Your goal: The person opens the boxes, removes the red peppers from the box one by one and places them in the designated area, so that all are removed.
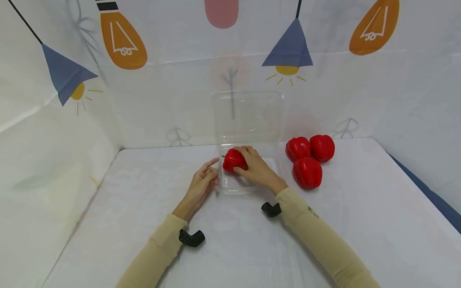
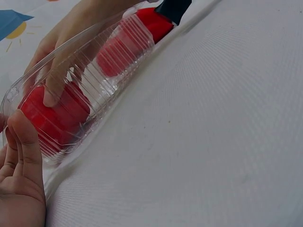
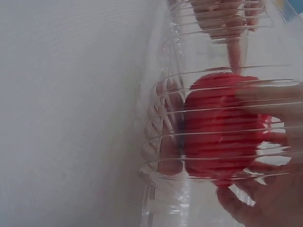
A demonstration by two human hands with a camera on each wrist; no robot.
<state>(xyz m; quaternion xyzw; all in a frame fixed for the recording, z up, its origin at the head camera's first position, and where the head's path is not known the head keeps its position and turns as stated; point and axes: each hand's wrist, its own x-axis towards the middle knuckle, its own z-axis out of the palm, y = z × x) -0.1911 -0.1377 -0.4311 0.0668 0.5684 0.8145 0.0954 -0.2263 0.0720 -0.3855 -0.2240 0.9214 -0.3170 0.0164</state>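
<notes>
A clear plastic clamshell container (image 1: 237,191) stands on the table with its see-through lid (image 1: 248,116) raised at the back. Inside its left part sits a red bell pepper (image 1: 232,161), lying on its side with the green stem pointing left. My right hand (image 1: 257,168) reaches in from the right and grips this pepper, thumb in front and fingers over the top. Against the container's left wall, my left hand (image 1: 201,183) rests with its fingers relaxed and the index finger reaching forward. The left wrist view shows its fingertips right at the ribbed wall, beside the pepper (image 2: 57,116).
Three more red bell peppers lie clustered right of the container: one at back left (image 1: 298,149), one at back right (image 1: 322,148) and one in front (image 1: 307,173). A white cloth covers the table (image 1: 144,192). Behind it hangs a printed white curtain (image 1: 173,92).
</notes>
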